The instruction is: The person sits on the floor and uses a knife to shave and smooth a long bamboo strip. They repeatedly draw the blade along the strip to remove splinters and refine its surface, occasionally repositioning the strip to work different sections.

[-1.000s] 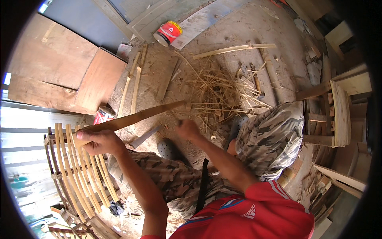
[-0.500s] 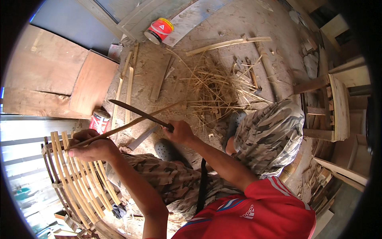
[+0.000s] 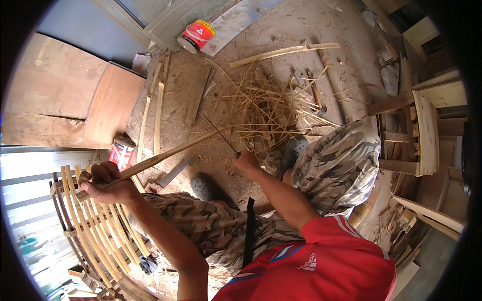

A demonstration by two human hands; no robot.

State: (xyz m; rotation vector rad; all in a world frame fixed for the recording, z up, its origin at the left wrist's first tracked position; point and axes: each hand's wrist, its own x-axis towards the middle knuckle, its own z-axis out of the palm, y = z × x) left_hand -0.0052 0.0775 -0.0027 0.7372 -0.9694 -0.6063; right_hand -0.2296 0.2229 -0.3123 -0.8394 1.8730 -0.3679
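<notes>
At the left, my left hand is closed around one end of a long wooden strip, perhaps bamboo. The strip slants up and right, its far end hanging over the floor by the shavings. My right hand grips the dark handle of a long knife near the middle. Its blade points up and left, seen nearly edge-on, just beyond the strip's far end. Whether blade and strip touch, I cannot tell. A heap of thin shavings lies in front of my feet.
To the left leans a slatted wooden frame. A saw-like blade lies near my left shoe. Two red cans, one by the wall and one near my left hand, stand about. At right is a wooden stool.
The knife has moved right and away from the strip, and its blade has turned from broad to nearly edge-on. The strip has rolled to show a paler side, still in my left hand.
</notes>
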